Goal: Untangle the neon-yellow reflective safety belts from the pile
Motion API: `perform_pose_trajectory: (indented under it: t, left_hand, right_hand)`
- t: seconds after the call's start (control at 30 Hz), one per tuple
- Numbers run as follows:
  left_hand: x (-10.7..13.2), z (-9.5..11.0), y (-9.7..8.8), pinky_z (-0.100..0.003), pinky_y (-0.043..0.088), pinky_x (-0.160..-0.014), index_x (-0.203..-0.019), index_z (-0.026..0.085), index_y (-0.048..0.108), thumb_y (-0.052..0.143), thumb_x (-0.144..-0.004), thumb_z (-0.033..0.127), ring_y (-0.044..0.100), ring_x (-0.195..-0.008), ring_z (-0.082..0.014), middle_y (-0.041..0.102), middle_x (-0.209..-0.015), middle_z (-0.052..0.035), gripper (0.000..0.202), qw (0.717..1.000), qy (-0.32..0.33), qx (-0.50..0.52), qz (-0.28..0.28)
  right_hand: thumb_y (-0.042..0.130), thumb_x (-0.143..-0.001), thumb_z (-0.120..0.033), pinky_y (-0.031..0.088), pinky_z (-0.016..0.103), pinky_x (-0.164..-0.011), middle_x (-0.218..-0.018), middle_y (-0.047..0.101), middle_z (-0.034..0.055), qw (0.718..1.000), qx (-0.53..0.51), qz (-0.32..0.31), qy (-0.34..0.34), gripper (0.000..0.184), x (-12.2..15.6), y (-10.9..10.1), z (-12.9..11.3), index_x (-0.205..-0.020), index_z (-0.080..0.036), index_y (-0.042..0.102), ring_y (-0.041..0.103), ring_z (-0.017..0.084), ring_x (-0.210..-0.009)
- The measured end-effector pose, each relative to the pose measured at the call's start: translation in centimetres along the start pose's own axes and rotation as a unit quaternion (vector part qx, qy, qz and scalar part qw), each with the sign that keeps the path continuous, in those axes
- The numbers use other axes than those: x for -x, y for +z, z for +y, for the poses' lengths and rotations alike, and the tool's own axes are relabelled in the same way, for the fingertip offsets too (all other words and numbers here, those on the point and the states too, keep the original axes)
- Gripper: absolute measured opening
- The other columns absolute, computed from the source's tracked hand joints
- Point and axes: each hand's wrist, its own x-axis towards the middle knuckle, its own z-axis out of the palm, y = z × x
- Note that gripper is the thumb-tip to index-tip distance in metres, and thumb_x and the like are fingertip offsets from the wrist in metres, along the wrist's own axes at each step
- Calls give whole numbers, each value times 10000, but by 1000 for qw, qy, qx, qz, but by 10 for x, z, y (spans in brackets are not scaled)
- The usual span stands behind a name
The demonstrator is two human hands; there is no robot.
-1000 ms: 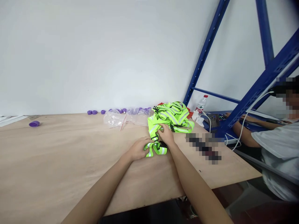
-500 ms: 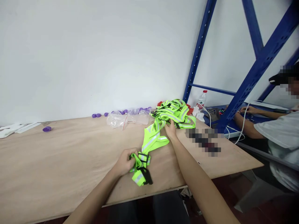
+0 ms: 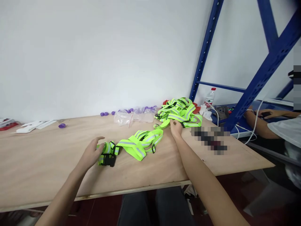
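A neon-yellow strap vest (image 3: 138, 145) with grey reflective bands lies stretched across the plywood table (image 3: 47, 163), its flat webbing looping from a black plastic buckle (image 3: 109, 160) on the left to a thin end on the right. The left hand (image 3: 91, 153) rests at the buckle end, fingers loosely curled around the bunched webbing, thumb raised above it. The right hand (image 3: 176, 128) is at the far end, fingers drawn together on the strap where it meets the pile of vests (image 3: 180, 111); how firmly it pinches I cannot tell.

That pile is a tangled heap of the same bright webbing, sitting near the back right corner of the table. Just left of it lie crumpled clear plastic bags (image 3: 131, 116), glossy and wrinkled, and a row of small round purple caps (image 3: 105, 113) along the wall; one more purple cap (image 3: 62, 126) sits apart further left. White flat packets (image 3: 35, 125) lie at the far left.

Behind the pile stands a clear water bottle (image 3: 210, 97) with a red lid, beside a blue metal rack (image 3: 258, 81). Another person's arm (image 3: 258, 124) rests on a lower surface to the right.
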Motion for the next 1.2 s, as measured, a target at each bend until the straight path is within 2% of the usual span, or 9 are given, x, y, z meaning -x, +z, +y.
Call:
perform_pose_trajectory:
  t: [0.17,0.33,0.43,0.5,0.6,0.67,0.8,1.07,1.2]
  left_hand:
    - [20,20,33,-676,216,-1089,-1214,243,580,451,-901,508,456,-1313,-385,546,-1406,-133,430,987,45,-149,38]
    - [35,16,56,-538,357,-1042,-1327,267,493,459,-928,467,512,-1265,-328,584,-1367,-106,448,989,68,-129,-10]
    - [34,10,55,-458,415,-984,-1277,268,525,477,-909,379,554,-1209,-306,628,-1298,-76,387,989,94,-109,-23]
    - [33,8,52,-422,439,-950,-1218,265,560,506,-862,305,581,-1157,-293,647,-1251,-62,363,989,114,-94,-29]
    - [34,6,50,-378,465,-900,-1143,249,589,516,-796,228,613,-1065,-268,665,-1171,-54,355,988,136,-56,-35]
    - [36,6,49,-370,468,-890,-1126,244,591,510,-776,204,617,-1033,-261,668,-1134,-50,361,988,146,-31,-43]
    - [38,4,47,-369,468,-887,-1157,236,573,505,-767,199,612,-1017,-257,661,-1132,-50,398,988,144,27,-44]
    - [42,7,49,-358,473,-919,-1162,211,530,549,-793,285,595,-1026,-229,624,-1163,-57,377,980,111,166,13]
    - [39,18,38,-347,456,-933,-1122,217,513,575,-835,380,579,-1054,-223,607,-1149,-65,336,977,126,170,34]
  right_hand:
    - [451,-887,-472,327,295,-602,-572,566,35,998,47,-12,-43,428,15,-11,-13,-532,-234,427,456,179,-576]
    - [507,-894,-459,359,277,-645,-664,608,28,979,50,-116,-162,385,46,-20,-43,-603,-209,532,515,172,-657]
    - [570,-882,-460,416,286,-791,-951,692,59,900,63,-287,-322,277,79,-25,-71,-904,-202,670,603,200,-885]
    - [690,-791,-468,412,320,-870,-1150,671,88,833,116,-367,-397,430,100,-28,-86,-1134,-213,647,589,247,-1042]
    - [686,-787,-347,405,300,-769,-1064,693,97,787,207,-428,-393,313,115,-31,-101,-1062,-199,668,606,245,-942]
    - [610,-827,-275,359,264,-648,-871,690,71,785,224,-456,-354,113,110,-35,-107,-857,-183,667,587,195,-764]
    - [508,-894,-377,290,255,-566,-645,573,8,811,124,-480,-309,327,79,-54,-118,-649,-173,581,467,140,-598]
    - [675,-715,-484,390,299,-629,-713,679,41,885,-61,-450,-105,336,49,-86,-115,-713,-151,719,545,183,-658]
    - [628,-723,-538,404,293,-595,-645,664,45,897,-79,-426,-90,372,44,-94,-127,-653,-173,635,553,175,-600]
